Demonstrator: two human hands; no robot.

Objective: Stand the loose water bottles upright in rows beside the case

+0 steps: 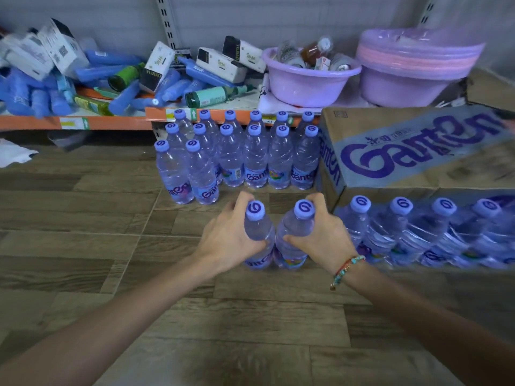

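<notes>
Two water bottles gripped side by side above the wooden floor [83, 207]

The left hand [227, 236] curls round one bottle [257, 232] and the right hand [320, 235] round a second bottle [295, 235], the two touching and roughly upright, near the rows of standing bottles [239, 154] that sit just left of the cardboard case [412, 151]; a shrink-wrapped pack [429, 232] lies right of the hands, below the case

Clear bottles [239, 160] with lilac swirl-marked caps [255, 210]; brown case [404, 151].
</notes>
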